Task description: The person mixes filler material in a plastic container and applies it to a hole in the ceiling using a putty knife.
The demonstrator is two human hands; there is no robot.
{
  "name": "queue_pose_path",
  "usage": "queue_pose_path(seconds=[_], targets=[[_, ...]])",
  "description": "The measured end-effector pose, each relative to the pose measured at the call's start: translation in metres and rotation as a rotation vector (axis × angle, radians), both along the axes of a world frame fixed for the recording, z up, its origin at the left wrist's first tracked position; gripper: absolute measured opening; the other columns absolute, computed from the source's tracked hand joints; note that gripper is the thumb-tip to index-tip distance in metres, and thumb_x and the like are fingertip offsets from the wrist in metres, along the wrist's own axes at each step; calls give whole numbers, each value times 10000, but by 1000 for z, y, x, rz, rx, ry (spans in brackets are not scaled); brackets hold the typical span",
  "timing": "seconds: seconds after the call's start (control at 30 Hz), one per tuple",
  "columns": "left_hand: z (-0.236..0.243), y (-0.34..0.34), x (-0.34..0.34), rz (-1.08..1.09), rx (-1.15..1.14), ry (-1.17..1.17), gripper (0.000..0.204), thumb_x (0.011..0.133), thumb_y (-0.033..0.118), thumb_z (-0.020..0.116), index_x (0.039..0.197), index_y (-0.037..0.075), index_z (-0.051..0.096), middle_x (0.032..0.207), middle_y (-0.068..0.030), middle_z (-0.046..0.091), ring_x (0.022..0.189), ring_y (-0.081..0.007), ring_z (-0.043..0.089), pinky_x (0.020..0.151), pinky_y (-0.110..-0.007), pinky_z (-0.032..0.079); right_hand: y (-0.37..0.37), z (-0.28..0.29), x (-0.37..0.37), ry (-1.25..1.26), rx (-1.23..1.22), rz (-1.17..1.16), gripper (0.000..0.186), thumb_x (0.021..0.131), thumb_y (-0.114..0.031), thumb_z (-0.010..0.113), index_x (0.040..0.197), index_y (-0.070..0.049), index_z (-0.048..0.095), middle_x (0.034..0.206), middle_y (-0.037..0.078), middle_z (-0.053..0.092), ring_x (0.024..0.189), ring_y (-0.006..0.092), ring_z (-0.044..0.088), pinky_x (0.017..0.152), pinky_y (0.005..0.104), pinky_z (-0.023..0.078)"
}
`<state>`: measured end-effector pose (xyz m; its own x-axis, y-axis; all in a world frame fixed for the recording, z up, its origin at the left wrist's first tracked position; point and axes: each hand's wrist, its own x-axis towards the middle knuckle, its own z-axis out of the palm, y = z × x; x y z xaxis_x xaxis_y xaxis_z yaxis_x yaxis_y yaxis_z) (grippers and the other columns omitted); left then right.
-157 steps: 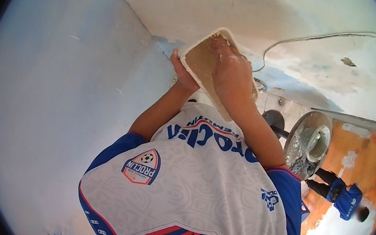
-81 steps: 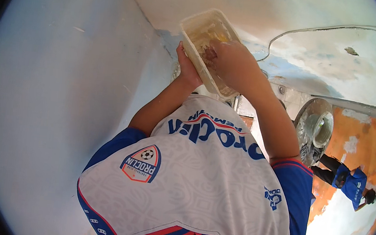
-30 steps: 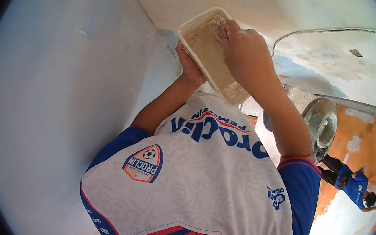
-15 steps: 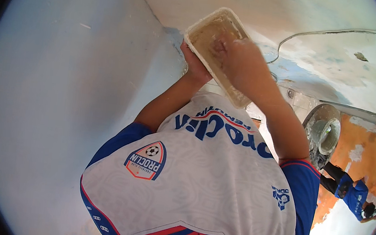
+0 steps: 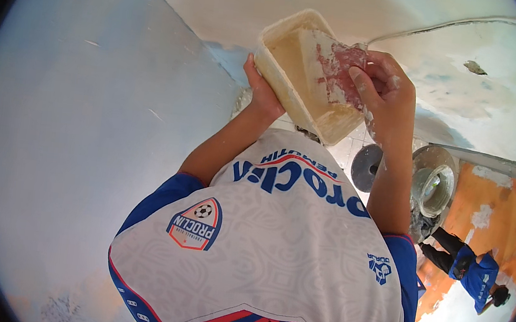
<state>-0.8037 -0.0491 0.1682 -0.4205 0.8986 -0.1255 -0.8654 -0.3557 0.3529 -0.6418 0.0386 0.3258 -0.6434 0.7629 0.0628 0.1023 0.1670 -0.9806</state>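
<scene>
My left hand [image 5: 264,92] grips the near left side of an off-white rectangular plastic tub [image 5: 290,106], which is tilted in front of my chest. Pale putty-like paste coats its inside. Between the thumb and fingers of my right hand [image 5: 391,93] is a flat red putty spreader [image 5: 344,66], smeared with white paste. Its blade lies over the tub's right side and partly covers the inside. Dried paste speckles my right hand and wrist.
A bluish-white wall [image 5: 87,111] rises at the left. Across the patchy wall ahead runs a cable [image 5: 448,24]. To the right are a dark round disc [image 5: 365,167], a paste-covered bucket [image 5: 432,189], and a co-worker in a blue shirt [image 5: 478,278] beside an orange wall [image 5: 493,198].
My right hand has come up out of the tub toward the right, and the red spreader now shows in it. The left hand still holds the tub.
</scene>
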Motion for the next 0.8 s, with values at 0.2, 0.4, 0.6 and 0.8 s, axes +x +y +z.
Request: queue_pose_path(seconds=[0.2,0.4,0.6,0.8], targets=[[2,30,45,78,-56,23,911,919,792,198,1484,136,482,1457,-113,555,1341,-322,534,1118,-502,440,9,-6,45,-69,301,-77,166,933,-80,722,1066,18,712,893,144,753,772,181,733,707,301,585],[-7,68,89,145,-133,60,879,931,770,188,1383,112,555,1341,-118,622,1269,-320,575,1092,-474,443,34,-9,73,-144,483,-44,142,912,-108,732,1030,-31,752,882,166,738,709,340,712,637,370,554],[-17,93,124,159,-113,90,871,934,762,183,1378,110,554,1330,-126,623,1260,-323,579,1089,-476,444,60,-1,120,-87,578,65,109,909,-83,716,996,-21,734,877,153,728,703,337,700,611,378,537],[-15,105,165,179,-126,49,892,943,768,163,1455,119,498,1399,-133,585,1309,-334,548,1120,-491,424,74,-7,150,-38,581,82,134,862,5,713,991,-25,729,804,127,691,655,297,671,580,359,519]])
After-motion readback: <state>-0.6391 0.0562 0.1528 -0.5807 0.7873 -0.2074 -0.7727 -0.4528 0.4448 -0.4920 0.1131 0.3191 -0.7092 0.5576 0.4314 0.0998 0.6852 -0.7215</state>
